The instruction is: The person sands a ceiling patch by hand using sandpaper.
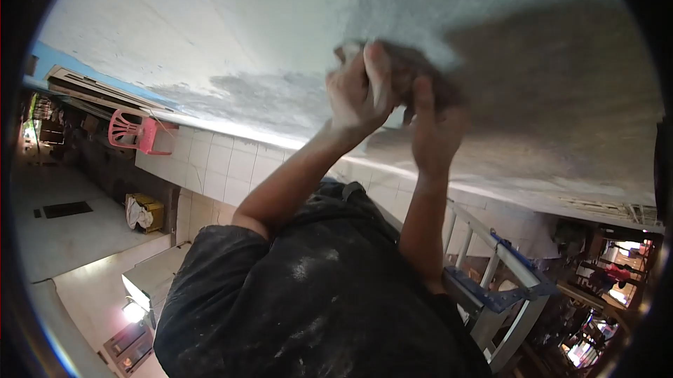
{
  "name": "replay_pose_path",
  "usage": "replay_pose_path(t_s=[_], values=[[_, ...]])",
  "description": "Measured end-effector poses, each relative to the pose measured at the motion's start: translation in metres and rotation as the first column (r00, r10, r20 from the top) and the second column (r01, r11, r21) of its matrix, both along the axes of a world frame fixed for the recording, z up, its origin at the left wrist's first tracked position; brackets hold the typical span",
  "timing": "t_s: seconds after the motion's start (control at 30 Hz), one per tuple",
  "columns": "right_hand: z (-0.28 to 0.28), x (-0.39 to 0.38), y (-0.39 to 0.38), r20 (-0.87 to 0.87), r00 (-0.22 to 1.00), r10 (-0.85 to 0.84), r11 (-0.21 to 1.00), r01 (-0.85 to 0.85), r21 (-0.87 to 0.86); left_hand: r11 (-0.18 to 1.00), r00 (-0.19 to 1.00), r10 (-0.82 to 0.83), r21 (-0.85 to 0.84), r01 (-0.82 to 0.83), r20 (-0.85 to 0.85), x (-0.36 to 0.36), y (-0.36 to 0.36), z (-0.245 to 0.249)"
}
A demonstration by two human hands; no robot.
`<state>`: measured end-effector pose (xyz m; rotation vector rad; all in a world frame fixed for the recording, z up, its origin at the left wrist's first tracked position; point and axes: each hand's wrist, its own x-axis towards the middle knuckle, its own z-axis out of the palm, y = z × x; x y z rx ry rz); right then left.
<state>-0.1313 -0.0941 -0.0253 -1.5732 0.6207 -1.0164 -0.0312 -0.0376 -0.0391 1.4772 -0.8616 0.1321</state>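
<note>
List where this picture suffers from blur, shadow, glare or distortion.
Head view: the left hand and right hand are smeared, probably by motion, anything between them too blurred to name; head view: a dark shadow spreads over the wall right of them; head view: the light at lower left glares white; head view: lines bow, and the corners go black.

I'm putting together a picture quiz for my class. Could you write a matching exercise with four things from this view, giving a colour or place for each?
Column one:
1. left hand
2. chair
3. ladder
4. shirt

Column two:
A. silver with blue parts
B. black with pale marks
C. raised at the wall, next to the right hand
D. pinkish red

Right pairs: 1-C, 2-D, 3-A, 4-B
</note>
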Motion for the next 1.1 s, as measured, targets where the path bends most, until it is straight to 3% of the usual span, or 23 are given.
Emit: replay_pose_path(t_s=[0.07, 0.17, 0.2, 0.23, 0.27, 0.37, 0.43, 0.47, 0.57, 0.67, 0.73, 0.77, 0.8, 0.87, 0.9, 0.97, 1.0, 1.07, 1.1], values=[[0.011, 0.0, -0.002, -0.015, 1.0, 0.01, 0.999, -0.009, 0.05, 0.99, 0.995, -0.02, -0.144, 0.005, -0.103, -0.008, -0.003, 0.024], [-0.041, 0.005, 0.001, 0.053, 0.998, -0.033, 0.993, 0.039, -0.112, 0.998, 0.998, 0.057, -0.041, -0.057, -0.012, -0.005, 0.001, -0.033], [-0.072, 0.003, -0.001, -0.008, 0.999, -0.031, 0.997, 0.03, -0.075, 0.995, 0.995, 0.096, -0.018, -0.096, 0.028, -0.003, -0.001, -0.053], [-0.081, 0.0, 0.004, -0.061, 0.998, -0.021, 1.0, 0.021, -0.001, 1.0, 0.999, 0.03, 0.008, -0.03, -0.023, -0.004, 0.001, -0.069], [-0.083, -0.002, 0.007, -0.112, 0.994, -0.007, 0.997, 0.016, 0.076, 0.996, 0.991, 0.086, 0.024, -0.089, 0.101, -0.001, 0.002, -0.075], [-0.047, -0.001, -0.001, -0.036, 0.998, 0.053, 0.998, -0.052, 0.025, 0.999, 0.998, 0.034, 0.015, -0.035, 0.058, 0.005, 0.0, -0.059], [-0.011, 0.002, -0.005, 0.004, 0.999, 0.04, 0.999, -0.04, -0.007, 0.996, 0.993, -0.021, -0.084, 0.011, -0.113, -0.002, -0.004, -0.014], [-0.007, 0.002, -0.005, 0.045, 0.998, 0.052, 0.999, -0.051, -0.019, 0.994, 0.995, -0.013, -0.107, 0.003, -0.1, -0.007, -0.005, 0.002], [-0.043, 0.0, -0.009, -0.023, 0.999, 0.03, 0.992, -0.032, -0.118, 0.995, 0.999, 0.014, -0.098, -0.017, -0.033, -0.005, -0.004, -0.033], [-0.094, 0.002, 0.007, -0.075, 0.997, -0.032, 0.999, 0.033, 0.023, 0.998, 0.999, -0.01, 0.067, 0.013, -0.031, -0.002, 0.007, -0.088], [-0.079, 0.003, -0.001, -0.089, 0.996, 0.011, 1.0, -0.011, -0.002, 0.996, 0.98, 0.09, -0.017, -0.088, 0.177, 0.004, 0.002, -0.08], [-0.071, -0.003, 0.001, -0.115, 0.993, 0.032, 0.999, -0.031, 0.01, 0.994, 0.993, 0.061, 0.081, -0.07, 0.099, 0.004, 0.003, -0.075], [-0.046, -0.004, -0.003, -0.079, 0.992, 0.1, 0.994, -0.096, 0.061, 0.998, 0.998, -0.005, 0.056, 0.008, -0.056, 0.001, 0.004, -0.05], [-0.024, 0.002, -0.003, 0.008, 0.998, 0.057, 0.996, -0.057, 0.074, 0.995, 0.986, -0.063, -0.085, 0.05, -0.155, -0.003, 0.001, -0.012], [-0.032, 0.001, 0.0, -0.033, 0.998, 0.053, 0.998, -0.053, 0.019, 0.988, 0.988, -0.091, -0.137, 0.073, -0.128, -0.002, -0.001, -0.016], [-0.049, 0.0, -0.006, -0.086, 0.996, 0.033, 0.989, -0.045, -0.144, 0.997, 0.998, -0.022, -0.072, 0.018, -0.053, -0.003, 0.003, -0.042], [-0.076, 0.001, -0.005, -0.077, 0.997, 0.024, 0.994, -0.032, -0.104, 0.998, 1.0, 0.012, -0.06, -0.012, 0.0, 0.0, 0.002, -0.06], [-0.096, 0.001, 0.007, -0.092, 0.995, 0.042, 0.989, -0.028, 0.146, 1.0, 0.997, 0.023, 0.016, -0.024, 0.071, 0.007, 0.004, -0.086], [-0.091, 0.002, 0.004, -0.081, 0.995, 0.058, 0.988, -0.046, 0.149, 0.998, 0.994, 0.041, 0.032, -0.045, 0.104, 0.009, 0.005, -0.084]])
